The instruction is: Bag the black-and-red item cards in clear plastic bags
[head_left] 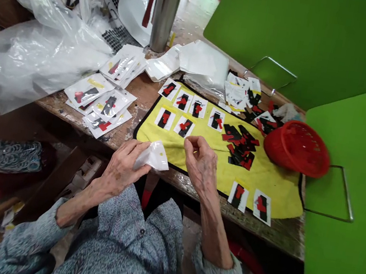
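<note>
Blue-grey patterned shirt (138, 245) nearest, sleeves pushed up. Left hand (125, 160): grip closed, white packet (155, 155) pinched between thumb and fingers, above the table's (148, 92) near edge. Right hand (201, 163) is beside it, well clear of the packet: fingers curled, thumb toward index. Can't tell if that grip's tips meet or have anything between them.

Yellow cloth (274, 193) under the work, dark border. Two cards (262, 207) with black and red pieces lie at its near edge, right of the right hand. Past the hands: loose pile of black and red pieces (242, 146), red basket (276, 147) tilted to its right, six more loaded cards (198, 107) toward the far left. Filled packets (110, 104) heaped left of the cloth. Further back: white sheets (198, 58), steel flask (162, 22), green board (290, 29).
</note>
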The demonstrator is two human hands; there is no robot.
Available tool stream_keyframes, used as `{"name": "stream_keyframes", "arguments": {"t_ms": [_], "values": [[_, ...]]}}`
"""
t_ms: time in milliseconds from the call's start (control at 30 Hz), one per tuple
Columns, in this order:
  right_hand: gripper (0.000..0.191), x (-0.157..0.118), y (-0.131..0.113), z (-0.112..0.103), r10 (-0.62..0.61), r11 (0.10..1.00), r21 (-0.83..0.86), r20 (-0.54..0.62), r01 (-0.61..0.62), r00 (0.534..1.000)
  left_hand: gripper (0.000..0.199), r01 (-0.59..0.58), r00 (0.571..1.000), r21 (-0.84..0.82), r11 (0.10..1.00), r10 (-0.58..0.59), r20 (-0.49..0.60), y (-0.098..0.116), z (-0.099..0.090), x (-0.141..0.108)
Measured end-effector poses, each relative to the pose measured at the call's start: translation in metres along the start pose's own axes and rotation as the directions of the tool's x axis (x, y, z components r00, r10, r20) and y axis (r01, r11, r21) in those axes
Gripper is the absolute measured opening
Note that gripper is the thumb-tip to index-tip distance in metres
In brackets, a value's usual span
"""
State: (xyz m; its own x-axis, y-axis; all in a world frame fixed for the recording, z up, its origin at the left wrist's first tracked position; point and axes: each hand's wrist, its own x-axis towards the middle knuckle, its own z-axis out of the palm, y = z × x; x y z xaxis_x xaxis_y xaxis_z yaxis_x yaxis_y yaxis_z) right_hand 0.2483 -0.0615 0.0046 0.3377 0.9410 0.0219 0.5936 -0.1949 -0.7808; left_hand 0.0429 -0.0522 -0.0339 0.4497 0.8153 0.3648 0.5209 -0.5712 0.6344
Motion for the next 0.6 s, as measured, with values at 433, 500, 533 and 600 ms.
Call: {"name": "stream_keyframes", "arguments": {"t_ms": [433,500,533,600], "values": [[0.025,-0.011,-0.008,0.001,-0.005,0.758,0.458,0.716,-0.464,0.698,0.051,-0.074,0.990,-0.159,0.984,0.092,0.104,-0.007,-0.013,0.005],[0.025,-0.013,-0.007,0.001,-0.012,0.790,0.435,0.715,-0.432,0.699,0.052,-0.078,0.985,-0.164,0.983,0.101,0.137,-0.007,-0.014,0.005],[0.026,-0.014,-0.007,0.002,-0.020,0.799,0.434,0.712,-0.416,0.702,0.053,-0.083,0.983,-0.154,0.985,0.106,0.148,-0.006,-0.013,0.005],[0.026,-0.017,-0.006,0.004,-0.041,0.787,0.461,0.702,-0.410,0.711,0.061,-0.101,0.981,-0.115,0.988,0.118,0.157,-0.004,-0.011,0.004]]}}
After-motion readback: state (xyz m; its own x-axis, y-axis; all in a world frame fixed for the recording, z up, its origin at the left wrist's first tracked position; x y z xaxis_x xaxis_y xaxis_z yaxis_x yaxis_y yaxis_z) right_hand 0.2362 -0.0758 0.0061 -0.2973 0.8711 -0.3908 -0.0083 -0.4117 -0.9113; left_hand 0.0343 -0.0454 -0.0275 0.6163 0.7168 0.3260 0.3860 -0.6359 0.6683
